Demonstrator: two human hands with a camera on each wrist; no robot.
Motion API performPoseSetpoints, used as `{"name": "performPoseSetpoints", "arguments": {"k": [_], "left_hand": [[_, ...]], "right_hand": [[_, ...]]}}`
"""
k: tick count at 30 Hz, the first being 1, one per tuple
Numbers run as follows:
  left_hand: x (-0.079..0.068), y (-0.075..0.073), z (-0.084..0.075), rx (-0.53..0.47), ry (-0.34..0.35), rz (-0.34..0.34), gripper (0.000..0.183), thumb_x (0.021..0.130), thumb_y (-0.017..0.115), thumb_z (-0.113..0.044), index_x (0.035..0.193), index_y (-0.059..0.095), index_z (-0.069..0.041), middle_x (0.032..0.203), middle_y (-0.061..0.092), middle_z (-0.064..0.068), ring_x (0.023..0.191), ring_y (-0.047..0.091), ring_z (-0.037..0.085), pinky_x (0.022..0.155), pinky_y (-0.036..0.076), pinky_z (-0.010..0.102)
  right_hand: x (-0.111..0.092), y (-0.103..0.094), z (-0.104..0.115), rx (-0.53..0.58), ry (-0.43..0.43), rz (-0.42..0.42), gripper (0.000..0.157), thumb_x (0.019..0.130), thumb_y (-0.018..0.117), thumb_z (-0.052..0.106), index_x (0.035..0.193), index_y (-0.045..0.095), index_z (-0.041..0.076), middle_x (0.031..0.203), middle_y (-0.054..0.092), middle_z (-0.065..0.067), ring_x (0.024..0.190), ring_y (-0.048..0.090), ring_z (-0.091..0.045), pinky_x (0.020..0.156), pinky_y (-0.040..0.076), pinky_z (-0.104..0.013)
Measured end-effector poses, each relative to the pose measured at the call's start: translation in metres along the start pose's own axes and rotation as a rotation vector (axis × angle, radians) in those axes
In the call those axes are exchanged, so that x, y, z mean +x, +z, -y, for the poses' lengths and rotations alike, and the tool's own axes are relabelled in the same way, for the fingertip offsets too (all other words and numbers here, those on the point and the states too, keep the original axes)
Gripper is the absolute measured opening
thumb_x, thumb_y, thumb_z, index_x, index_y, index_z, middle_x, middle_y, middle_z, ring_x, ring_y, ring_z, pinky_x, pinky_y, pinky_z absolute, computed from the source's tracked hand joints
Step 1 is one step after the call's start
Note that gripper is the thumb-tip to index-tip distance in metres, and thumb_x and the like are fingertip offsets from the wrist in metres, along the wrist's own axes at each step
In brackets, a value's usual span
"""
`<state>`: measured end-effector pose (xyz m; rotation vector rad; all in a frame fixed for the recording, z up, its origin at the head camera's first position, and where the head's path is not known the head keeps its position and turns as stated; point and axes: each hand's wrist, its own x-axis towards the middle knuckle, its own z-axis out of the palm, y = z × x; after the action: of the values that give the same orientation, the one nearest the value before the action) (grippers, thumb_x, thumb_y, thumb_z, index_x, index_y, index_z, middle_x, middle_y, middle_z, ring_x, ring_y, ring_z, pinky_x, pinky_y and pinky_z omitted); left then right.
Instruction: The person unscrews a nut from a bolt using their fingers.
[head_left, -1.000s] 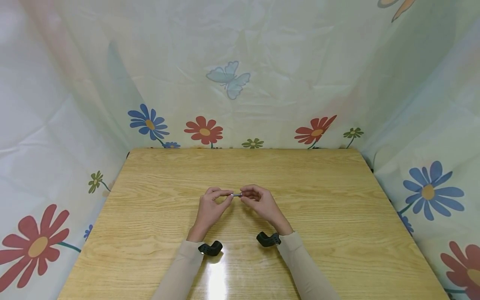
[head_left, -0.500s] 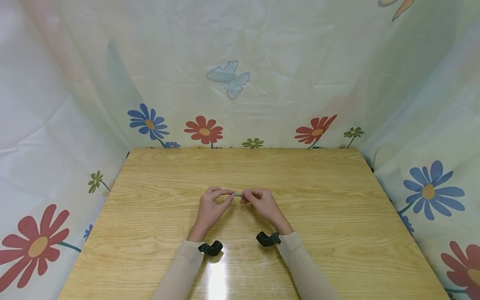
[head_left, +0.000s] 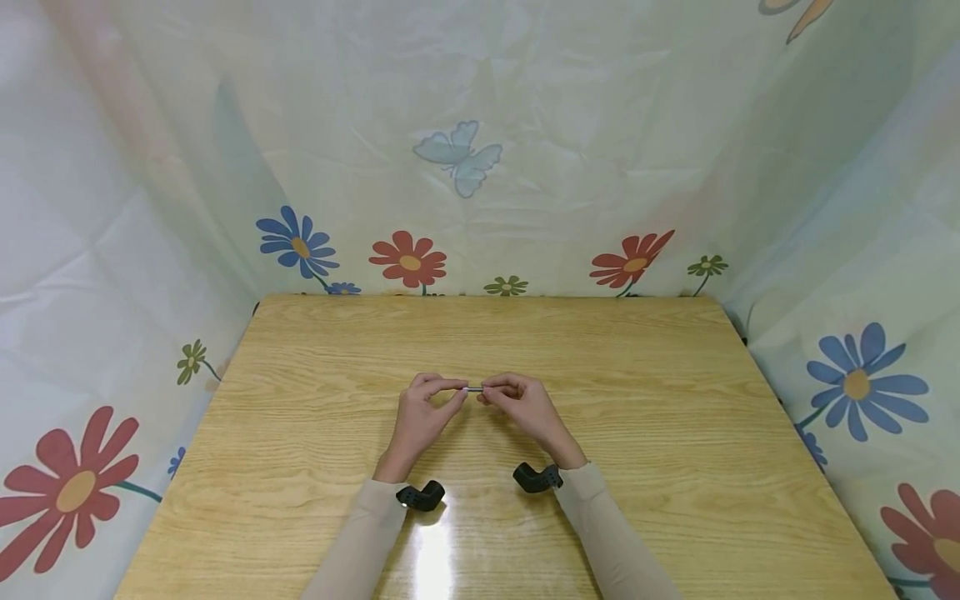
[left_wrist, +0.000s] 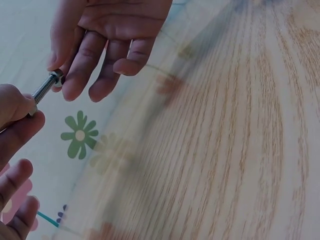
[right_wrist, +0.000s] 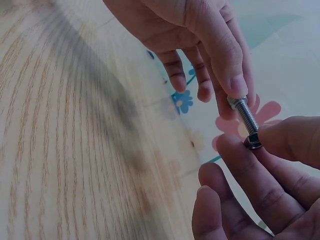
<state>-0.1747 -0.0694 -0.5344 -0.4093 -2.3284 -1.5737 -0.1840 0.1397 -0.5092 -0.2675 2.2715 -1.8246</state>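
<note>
A small silver threaded bolt is held level between both hands, above the middle of the table. In the left wrist view the bolt's threaded shank runs between two hexagonal ends. My left hand pinches one end between thumb and index finger, partly covering it. At the other end my right hand has its thumb and index finger on a hex piece, which looks like a nut in the right wrist view. The remaining fingers of both hands are loosely bent, away from the bolt.
The wood-grain table spreads out beneath the hands. Behind it and at both sides hangs a pale curtain printed with flowers and a butterfly. A black wrist camera sits on the left wrist and another camera on the right.
The right thumb and fingers have shifted around the bolt's right end, from more extended to bent to slightly straighter again. The left hand and the bolt have stayed nearly in place.
</note>
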Motion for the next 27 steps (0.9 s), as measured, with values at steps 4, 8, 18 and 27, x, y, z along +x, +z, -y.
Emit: {"name": "performPoseSetpoints", "arguments": {"k": [4,8,18,27], "left_hand": [[0.001,-0.002,-0.001,0.003,-0.003,-0.006,0.014,0.092,0.08,-0.019,0.103,0.083,-0.011,0.092,0.073,0.008,0.1,0.063,0.025,0.086,0.053,0.058],[0.001,-0.004,-0.001,0.01,-0.009,-0.004,0.014,0.092,0.08,-0.02,0.103,0.083,-0.012,0.092,0.073,0.004,0.101,0.063,0.025,0.088,0.053,0.058],[0.01,-0.017,0.0,0.055,0.067,-0.05,0.011,0.09,0.081,-0.018,0.1,0.083,-0.015,0.094,0.074,0.007,0.099,0.065,0.025,0.085,0.054,0.056],[0.014,-0.02,0.001,0.087,0.077,-0.035,0.01,0.086,0.084,-0.014,0.096,0.084,-0.015,0.097,0.071,0.007,0.097,0.063,0.025,0.091,0.047,0.056]], "right_hand": [[0.0,-0.001,-0.002,0.0,-0.007,-0.001,0.024,0.102,0.067,0.018,0.12,0.072,0.003,0.112,0.076,-0.017,0.109,0.07,-0.04,0.092,0.057,-0.055],[0.0,-0.003,-0.004,-0.028,-0.021,-0.009,0.028,0.101,0.069,0.023,0.121,0.072,0.005,0.114,0.075,-0.017,0.11,0.069,-0.042,0.089,0.057,-0.055],[0.0,-0.015,0.002,-0.175,-0.095,-0.045,0.036,0.1,0.069,0.032,0.122,0.072,0.003,0.111,0.076,-0.008,0.102,0.071,-0.034,0.087,0.058,-0.047],[0.001,-0.026,0.002,-0.333,-0.145,-0.072,0.028,0.101,0.069,0.024,0.119,0.074,0.004,0.105,0.076,-0.004,0.095,0.071,-0.018,0.086,0.06,-0.039]]}}
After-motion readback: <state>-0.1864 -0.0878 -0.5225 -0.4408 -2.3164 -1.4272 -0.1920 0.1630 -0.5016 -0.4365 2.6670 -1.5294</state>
